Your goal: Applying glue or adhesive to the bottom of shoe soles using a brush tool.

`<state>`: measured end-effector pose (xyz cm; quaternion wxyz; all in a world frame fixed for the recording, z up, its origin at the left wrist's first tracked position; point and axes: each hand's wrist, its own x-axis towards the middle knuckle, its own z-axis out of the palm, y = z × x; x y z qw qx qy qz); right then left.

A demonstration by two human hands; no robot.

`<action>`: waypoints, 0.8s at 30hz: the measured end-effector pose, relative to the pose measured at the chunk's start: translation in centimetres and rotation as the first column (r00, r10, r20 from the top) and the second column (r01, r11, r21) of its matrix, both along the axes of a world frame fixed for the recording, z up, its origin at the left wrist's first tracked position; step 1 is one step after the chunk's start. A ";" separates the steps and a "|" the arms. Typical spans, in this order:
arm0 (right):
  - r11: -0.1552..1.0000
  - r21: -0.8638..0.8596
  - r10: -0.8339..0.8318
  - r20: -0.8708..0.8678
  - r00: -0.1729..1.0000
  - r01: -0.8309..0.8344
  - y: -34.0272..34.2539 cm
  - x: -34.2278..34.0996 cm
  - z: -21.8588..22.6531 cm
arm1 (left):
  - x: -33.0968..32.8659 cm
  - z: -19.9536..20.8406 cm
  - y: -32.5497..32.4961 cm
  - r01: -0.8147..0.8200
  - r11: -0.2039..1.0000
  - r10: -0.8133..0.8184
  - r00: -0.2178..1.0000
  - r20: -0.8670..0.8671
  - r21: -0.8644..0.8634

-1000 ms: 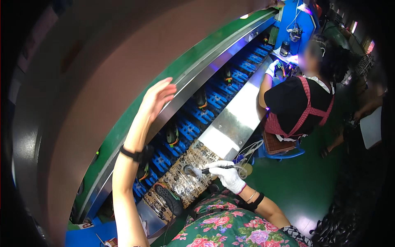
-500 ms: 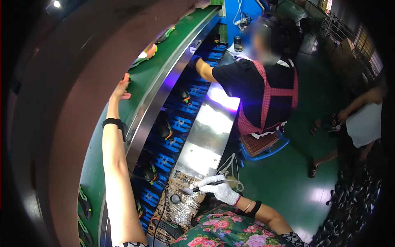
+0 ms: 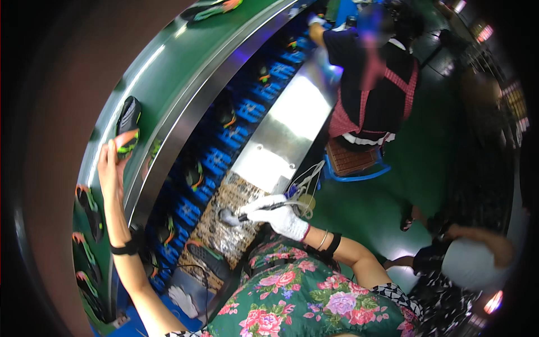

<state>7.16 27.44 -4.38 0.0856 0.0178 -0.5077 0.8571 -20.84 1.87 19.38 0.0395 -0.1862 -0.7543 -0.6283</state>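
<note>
On the green belt (image 3: pixel 163 73) at the left, my bare left hand (image 3: pixel 113 163) is closed on the orange-and-green end of a black shoe (image 3: pixel 130 115), its dark sole facing up. My right hand (image 3: pixel 283 218), in a white glove, grips a brush (image 3: pixel 242 217) by its dark handle. The pale bristles rest at a small round pot, mostly hidden by them, on the patchy, shiny covering of the bench (image 3: pixel 241 194). Nearer me on the bench lies another dark shoe (image 3: pixel 206 256) with an orange-green edge.
Between belt and bench runs a rack of blue holders (image 3: pixel 216 160) carrying several shoes. More shoes (image 3: pixel 87 253) lie on the near belt. A co-worker (image 3: pixel 373 90) sits ahead on a stool (image 3: pixel 356 160). Another person (image 3: pixel 466 261) is at the right. A white glove (image 3: pixel 182 300) lies nearby.
My view has turned, and a brown post no longer hides the shoe at my left hand. That hand now shows pinched on the shoe. The brush in my right hand has moved onto the pot.
</note>
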 end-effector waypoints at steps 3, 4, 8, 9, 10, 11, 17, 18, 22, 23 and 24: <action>0.996 0.094 0.003 -0.029 1.000 0.000 -1.3 0.7 -1.1 | 9.2 -5.3 -7.6 -0.247 0.964 0.257 0.961 -0.102 0.101; 1.000 0.019 0.009 -0.034 0.999 -0.009 -1.9 1.0 -1.2 | 11.1 -7.8 -9.8 -0.315 0.933 0.342 0.927 -0.155 0.176; 1.000 -0.018 0.020 -0.044 0.999 -0.021 -3.3 0.8 -1.1 | 20.4 -13.1 -8.9 -0.427 0.859 0.477 0.867 -0.143 0.281; 1.000 -0.013 0.015 -0.044 0.999 -0.015 -3.6 0.7 -0.6 | 21.4 -13.8 -7.8 -0.448 0.830 0.516 0.844 -0.150 0.333; 1.000 0.009 0.019 -0.051 0.998 -0.019 -3.5 0.6 1.2 | 21.6 -14.2 -7.2 -0.439 0.798 0.512 0.856 -0.080 0.413; 0.996 -0.061 0.063 0.018 0.998 -0.061 -3.5 0.4 2.7 | 21.2 -15.2 -7.3 -0.468 0.752 0.515 0.857 0.029 0.465; 0.919 0.384 0.028 -0.297 0.954 0.092 -3.9 -1.9 7.0 | 19.8 -17.4 -7.7 -0.461 0.566 -0.107 0.781 0.615 0.683; 0.768 0.574 0.053 -0.497 0.866 0.283 -3.8 -2.8 7.8 | 20.2 -17.6 -7.6 -0.434 0.569 -0.205 0.748 0.631 0.699; 0.656 0.602 0.089 -0.659 0.746 0.454 -5.5 -3.7 12.7 | 22.4 -17.2 -4.8 -0.211 0.643 -0.377 0.750 0.544 0.736; 0.661 0.606 0.094 -0.653 0.752 0.443 -5.8 -4.0 12.5 | 22.7 -17.1 -4.0 -0.167 0.674 -0.368 0.769 0.523 0.719; 0.765 0.571 0.106 -0.567 0.817 0.298 -6.0 -4.2 12.4 | 23.1 -16.7 -3.0 -0.148 0.634 -0.404 0.774 0.488 0.759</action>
